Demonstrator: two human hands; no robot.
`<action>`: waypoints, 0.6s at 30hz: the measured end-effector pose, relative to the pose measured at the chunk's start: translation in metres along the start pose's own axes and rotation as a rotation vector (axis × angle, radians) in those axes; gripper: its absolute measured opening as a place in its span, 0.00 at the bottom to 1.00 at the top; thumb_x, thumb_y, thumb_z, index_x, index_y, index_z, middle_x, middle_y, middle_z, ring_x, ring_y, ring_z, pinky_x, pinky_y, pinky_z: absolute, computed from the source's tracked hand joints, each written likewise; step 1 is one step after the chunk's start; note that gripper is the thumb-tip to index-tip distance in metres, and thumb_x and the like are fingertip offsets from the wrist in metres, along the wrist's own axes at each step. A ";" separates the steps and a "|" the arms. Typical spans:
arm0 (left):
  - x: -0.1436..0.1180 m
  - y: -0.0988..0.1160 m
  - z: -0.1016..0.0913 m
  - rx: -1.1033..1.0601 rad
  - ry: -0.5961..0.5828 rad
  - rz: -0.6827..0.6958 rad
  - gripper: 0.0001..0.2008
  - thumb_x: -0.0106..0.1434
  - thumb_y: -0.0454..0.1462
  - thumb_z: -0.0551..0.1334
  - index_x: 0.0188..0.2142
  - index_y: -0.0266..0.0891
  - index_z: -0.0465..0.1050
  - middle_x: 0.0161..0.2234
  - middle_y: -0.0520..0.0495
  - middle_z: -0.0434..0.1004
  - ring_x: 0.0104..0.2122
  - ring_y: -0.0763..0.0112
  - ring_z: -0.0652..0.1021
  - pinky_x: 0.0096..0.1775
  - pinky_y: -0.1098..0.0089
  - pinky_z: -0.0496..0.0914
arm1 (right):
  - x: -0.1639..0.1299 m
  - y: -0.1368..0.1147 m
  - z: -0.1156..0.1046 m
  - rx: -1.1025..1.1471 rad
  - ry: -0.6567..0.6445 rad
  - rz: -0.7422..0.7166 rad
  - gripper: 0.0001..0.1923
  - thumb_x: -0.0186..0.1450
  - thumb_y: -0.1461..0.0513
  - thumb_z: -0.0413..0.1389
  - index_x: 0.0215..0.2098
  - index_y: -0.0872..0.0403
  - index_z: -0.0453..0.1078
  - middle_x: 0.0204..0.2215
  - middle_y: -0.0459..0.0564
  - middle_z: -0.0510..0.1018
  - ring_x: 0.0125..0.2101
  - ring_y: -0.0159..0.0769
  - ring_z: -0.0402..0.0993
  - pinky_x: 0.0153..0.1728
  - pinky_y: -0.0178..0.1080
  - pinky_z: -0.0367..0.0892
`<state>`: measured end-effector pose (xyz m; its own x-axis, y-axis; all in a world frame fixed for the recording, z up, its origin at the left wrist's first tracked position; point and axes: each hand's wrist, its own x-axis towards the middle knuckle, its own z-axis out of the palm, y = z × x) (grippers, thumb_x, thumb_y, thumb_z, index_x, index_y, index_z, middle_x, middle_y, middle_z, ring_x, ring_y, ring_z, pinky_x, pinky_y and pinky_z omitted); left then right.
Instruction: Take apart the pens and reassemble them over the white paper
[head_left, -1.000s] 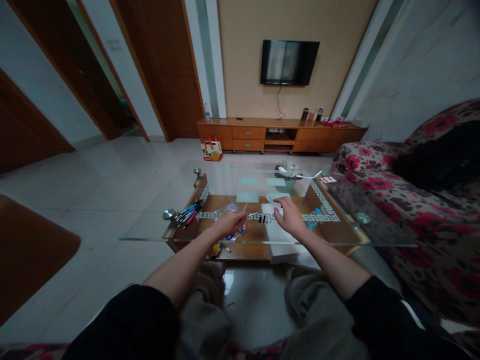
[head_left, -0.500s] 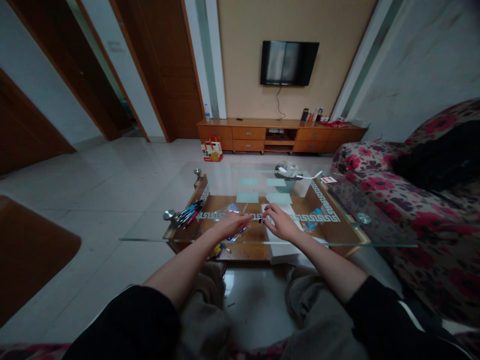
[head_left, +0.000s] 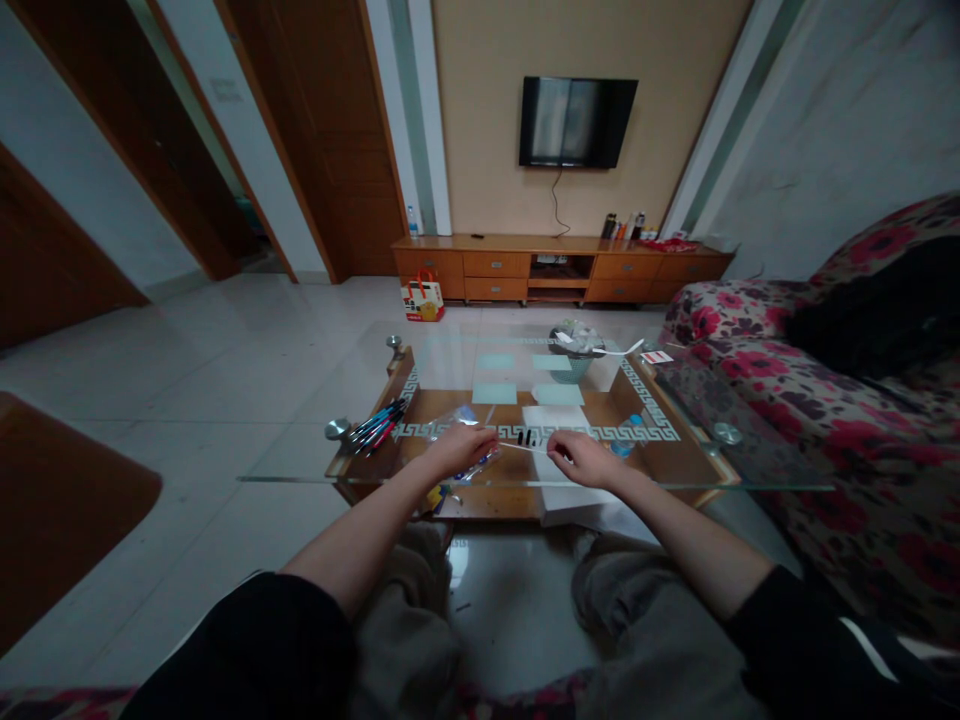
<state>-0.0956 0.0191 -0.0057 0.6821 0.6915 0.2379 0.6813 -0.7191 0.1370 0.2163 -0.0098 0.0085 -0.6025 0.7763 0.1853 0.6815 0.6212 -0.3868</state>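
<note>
White stick (head_left: 522, 447) in fingers (head_left: 490, 440), crumpled plastic (head_left: 579, 337) in basket (head_left: 570, 371) beyond

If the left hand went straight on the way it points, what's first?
Likely the small black pieces, before the right hand, though how high the left hand sits is unclear.

Thin whitish stick (head_left: 523, 447), straight, nearly level

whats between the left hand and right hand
In the head view, a thin white rod runs from the left hand toward the right hand, with small black pieces just beyond it.
</note>
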 end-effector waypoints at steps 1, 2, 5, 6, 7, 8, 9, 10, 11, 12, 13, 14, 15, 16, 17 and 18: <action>0.000 -0.001 0.001 -0.005 -0.003 -0.005 0.12 0.72 0.42 0.52 0.39 0.43 0.72 0.33 0.47 0.77 0.34 0.69 0.76 0.36 0.72 0.64 | -0.002 0.002 0.000 -0.006 -0.021 0.023 0.06 0.67 0.64 0.52 0.38 0.55 0.70 0.32 0.49 0.76 0.32 0.35 0.69 0.35 0.34 0.59; 0.000 -0.001 0.001 -0.008 -0.007 -0.012 0.12 0.72 0.42 0.52 0.39 0.43 0.72 0.33 0.47 0.77 0.34 0.69 0.76 0.36 0.72 0.64 | -0.003 0.004 0.000 -0.012 -0.041 0.044 0.06 0.67 0.64 0.51 0.39 0.55 0.70 0.32 0.49 0.76 0.32 0.35 0.69 0.34 0.33 0.58; 0.000 -0.004 0.004 -0.011 -0.013 -0.033 0.13 0.72 0.43 0.51 0.40 0.43 0.72 0.33 0.47 0.77 0.34 0.68 0.76 0.36 0.72 0.64 | -0.005 0.008 0.001 -0.040 -0.079 0.100 0.07 0.67 0.64 0.52 0.40 0.55 0.71 0.32 0.49 0.77 0.32 0.35 0.70 0.33 0.33 0.57; -0.001 -0.004 0.004 -0.010 -0.013 -0.039 0.13 0.73 0.43 0.50 0.41 0.43 0.72 0.34 0.47 0.78 0.34 0.68 0.76 0.35 0.72 0.64 | -0.005 0.009 0.002 -0.053 -0.090 0.118 0.07 0.67 0.64 0.52 0.40 0.55 0.71 0.33 0.49 0.78 0.32 0.35 0.71 0.32 0.33 0.57; -0.001 -0.004 0.004 -0.009 -0.013 -0.046 0.13 0.73 0.43 0.50 0.43 0.43 0.72 0.34 0.47 0.78 0.34 0.68 0.76 0.35 0.72 0.64 | -0.005 0.009 0.002 -0.068 -0.101 0.139 0.07 0.67 0.63 0.52 0.41 0.54 0.72 0.33 0.49 0.78 0.33 0.35 0.71 0.32 0.33 0.56; -0.001 -0.004 0.004 -0.008 -0.013 -0.055 0.13 0.73 0.44 0.51 0.44 0.44 0.72 0.35 0.46 0.78 0.35 0.67 0.76 0.36 0.71 0.64 | -0.004 0.009 0.003 -0.085 -0.111 0.160 0.07 0.67 0.63 0.53 0.41 0.54 0.72 0.33 0.49 0.78 0.33 0.35 0.72 0.32 0.33 0.56; -0.001 -0.004 0.004 -0.007 -0.015 -0.065 0.13 0.72 0.44 0.51 0.46 0.44 0.71 0.36 0.46 0.78 0.35 0.67 0.77 0.36 0.71 0.64 | -0.003 0.009 0.003 -0.102 -0.119 0.182 0.07 0.67 0.63 0.53 0.41 0.54 0.72 0.34 0.49 0.79 0.34 0.35 0.72 0.31 0.33 0.56; -0.002 -0.004 0.003 -0.008 -0.020 -0.076 0.13 0.72 0.45 0.51 0.47 0.44 0.71 0.37 0.46 0.79 0.35 0.66 0.77 0.36 0.71 0.64 | -0.002 0.008 0.004 -0.119 -0.124 0.201 0.08 0.68 0.62 0.52 0.42 0.53 0.72 0.34 0.49 0.79 0.34 0.35 0.72 0.31 0.33 0.55; -0.002 -0.003 0.003 -0.009 -0.025 -0.088 0.13 0.72 0.45 0.52 0.48 0.44 0.70 0.37 0.46 0.79 0.36 0.66 0.77 0.36 0.71 0.64 | -0.001 0.007 0.004 -0.134 -0.127 0.215 0.08 0.68 0.62 0.52 0.42 0.52 0.72 0.34 0.49 0.79 0.34 0.35 0.73 0.31 0.33 0.55; -0.002 -0.003 0.002 -0.009 -0.031 -0.099 0.14 0.72 0.46 0.52 0.49 0.44 0.70 0.37 0.46 0.79 0.36 0.66 0.77 0.36 0.71 0.64 | 0.000 0.006 0.004 -0.148 -0.129 0.225 0.08 0.68 0.61 0.52 0.42 0.52 0.72 0.35 0.48 0.79 0.34 0.35 0.73 0.30 0.33 0.55; -0.002 -0.002 0.002 -0.009 -0.037 -0.110 0.14 0.71 0.46 0.53 0.49 0.44 0.70 0.37 0.46 0.79 0.36 0.65 0.77 0.36 0.71 0.65 | 0.000 0.005 0.005 -0.161 -0.131 0.233 0.09 0.69 0.61 0.52 0.43 0.52 0.72 0.35 0.48 0.80 0.34 0.35 0.73 0.30 0.33 0.55; -0.002 -0.002 0.002 -0.008 -0.043 -0.122 0.15 0.71 0.47 0.53 0.49 0.44 0.69 0.36 0.46 0.79 0.35 0.65 0.77 0.36 0.71 0.65 | 0.001 0.004 0.005 -0.171 -0.133 0.241 0.09 0.69 0.61 0.51 0.43 0.51 0.72 0.35 0.48 0.80 0.35 0.35 0.73 0.30 0.33 0.55; -0.001 -0.002 0.002 -0.006 -0.047 -0.135 0.15 0.71 0.48 0.54 0.48 0.44 0.70 0.36 0.46 0.79 0.35 0.65 0.77 0.35 0.71 0.65 | 0.002 0.004 0.005 -0.179 -0.134 0.248 0.09 0.69 0.61 0.51 0.43 0.51 0.72 0.34 0.48 0.80 0.35 0.35 0.74 0.30 0.33 0.55; -0.001 -0.002 0.002 -0.003 -0.050 -0.145 0.15 0.70 0.48 0.54 0.47 0.43 0.70 0.35 0.47 0.78 0.35 0.65 0.77 0.35 0.71 0.65 | 0.002 0.004 0.005 -0.183 -0.134 0.255 0.09 0.68 0.61 0.51 0.43 0.51 0.72 0.34 0.49 0.80 0.35 0.36 0.74 0.30 0.33 0.55; -0.001 -0.002 0.002 -0.001 -0.052 -0.153 0.15 0.70 0.48 0.55 0.46 0.43 0.71 0.35 0.47 0.78 0.34 0.65 0.77 0.35 0.71 0.64 | 0.003 0.004 0.006 -0.185 -0.131 0.262 0.09 0.68 0.61 0.52 0.43 0.51 0.72 0.33 0.49 0.80 0.35 0.36 0.74 0.29 0.34 0.55; -0.001 -0.002 0.002 0.001 -0.053 -0.158 0.15 0.70 0.49 0.55 0.45 0.43 0.71 0.34 0.47 0.78 0.34 0.66 0.77 0.34 0.71 0.64 | 0.003 0.004 0.006 -0.185 -0.124 0.269 0.09 0.68 0.60 0.52 0.43 0.52 0.72 0.33 0.50 0.80 0.34 0.37 0.74 0.29 0.34 0.55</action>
<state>-0.0971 0.0198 -0.0085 0.5795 0.7987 0.1620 0.7814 -0.6010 0.1680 0.2148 -0.0057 0.0019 -0.4291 0.9031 -0.0165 0.8796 0.4137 -0.2347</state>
